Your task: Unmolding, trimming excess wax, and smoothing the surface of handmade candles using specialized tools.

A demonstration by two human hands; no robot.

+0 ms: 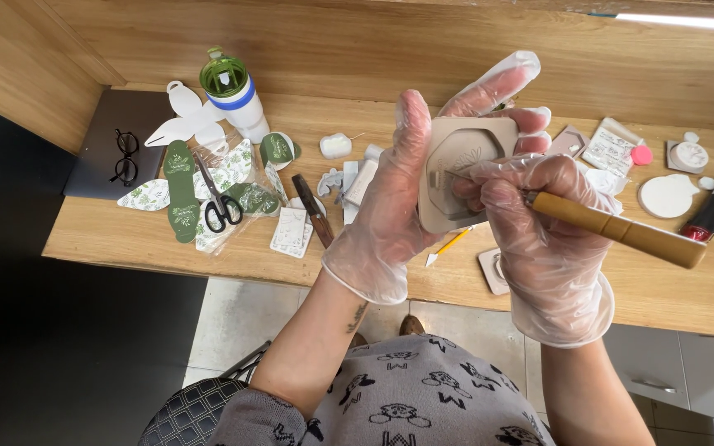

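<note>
I am looking down at a long wooden workbench [159, 239] that is stretching under both hands. Far to the left of the left hand [390, 198], green and white paper cut-outs [182, 192] are lying with black scissors [218, 206] on them, and a green-lidded bottle [231, 92] is standing behind. The left hand, in a thin plastic glove, is clamping a beige octagonal mould [460, 169] upright, thumb on its left edge and fingers behind it. I judge this mould is stiff, quite light and a little slippery under the glove, so gripping by the outer edges seems best. The right hand [543, 239] is closing around a wooden-handled tool [621, 230], whose thin tip is touching the mould's recessed centre. Right of this hand, a white round disc [667, 196] is lying.
</note>
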